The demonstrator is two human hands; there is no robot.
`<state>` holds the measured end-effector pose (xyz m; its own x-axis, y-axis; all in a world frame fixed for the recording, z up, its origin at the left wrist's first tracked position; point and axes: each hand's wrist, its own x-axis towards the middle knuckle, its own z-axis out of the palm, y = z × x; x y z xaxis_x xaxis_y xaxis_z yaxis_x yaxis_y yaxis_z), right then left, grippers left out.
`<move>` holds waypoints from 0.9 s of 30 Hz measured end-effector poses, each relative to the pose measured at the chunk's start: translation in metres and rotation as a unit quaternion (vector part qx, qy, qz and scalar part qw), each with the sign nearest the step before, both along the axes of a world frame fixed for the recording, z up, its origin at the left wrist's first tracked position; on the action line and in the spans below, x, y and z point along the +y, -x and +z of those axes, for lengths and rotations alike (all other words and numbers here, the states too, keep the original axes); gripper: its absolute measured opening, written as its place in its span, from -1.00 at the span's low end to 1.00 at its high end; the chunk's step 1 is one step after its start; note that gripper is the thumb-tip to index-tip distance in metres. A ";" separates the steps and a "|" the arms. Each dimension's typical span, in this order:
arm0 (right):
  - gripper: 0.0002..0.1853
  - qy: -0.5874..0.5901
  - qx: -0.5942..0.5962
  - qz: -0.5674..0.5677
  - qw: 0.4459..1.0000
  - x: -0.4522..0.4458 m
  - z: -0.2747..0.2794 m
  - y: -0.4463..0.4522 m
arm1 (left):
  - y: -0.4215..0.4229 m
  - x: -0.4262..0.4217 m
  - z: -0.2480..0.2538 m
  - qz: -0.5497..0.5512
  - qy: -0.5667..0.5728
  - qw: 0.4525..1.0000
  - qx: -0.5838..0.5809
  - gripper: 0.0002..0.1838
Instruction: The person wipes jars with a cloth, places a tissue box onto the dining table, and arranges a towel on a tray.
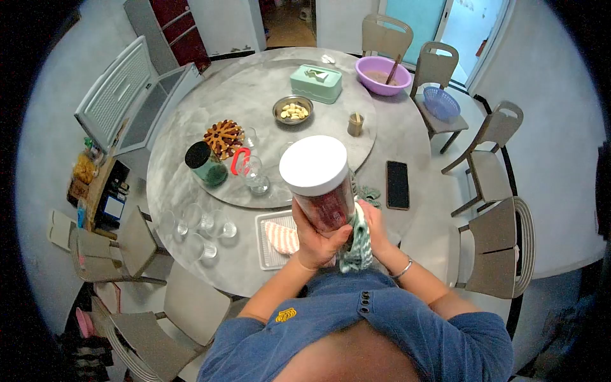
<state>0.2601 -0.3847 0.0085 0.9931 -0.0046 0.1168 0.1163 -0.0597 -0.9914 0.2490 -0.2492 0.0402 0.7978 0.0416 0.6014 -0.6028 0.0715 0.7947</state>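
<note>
One white-lidded jar (326, 207): reddish contents behind clear walls; held up in front of me, over the near side of the table (414, 127), lid on, tilted in view.
My left hand (313, 239): closed around the jar's lower part, thumb across its near side.
My right hand (377, 230): at the jar's other side, pinching a green-and-white cloth (358, 247) against it; some fingers are hidden.
Tray (263, 260): pale, left of the jar; a striped cloth (282, 237) lies in it.
Phone (397, 184): dark-screened, flat on the table, right of the jar.
Glasses (203, 247): several, clear, grouped left of the tray.
Turntable (334, 120): carries a black-lidded jar (207, 165), a brown trivet (224, 139), a metal bowl (280, 118) of pale pieces, and a green box (316, 86).
Purple basin (382, 88): table's far right edge, with a brown utensil (393, 69) leaning inside.
</note>
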 end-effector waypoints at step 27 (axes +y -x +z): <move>-0.35 -0.197 0.006 0.207 0.958 -0.003 0.123 -0.027 | 0.007 0.025 -0.021 -0.513 0.341 0.698 0.366 -0.09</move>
<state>0.2875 -0.3881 0.1312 0.9210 0.3479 0.1752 0.0374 0.3687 -0.9288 0.2422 -0.2245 0.0189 0.7006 -0.7002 0.1374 0.5932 0.6785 0.4333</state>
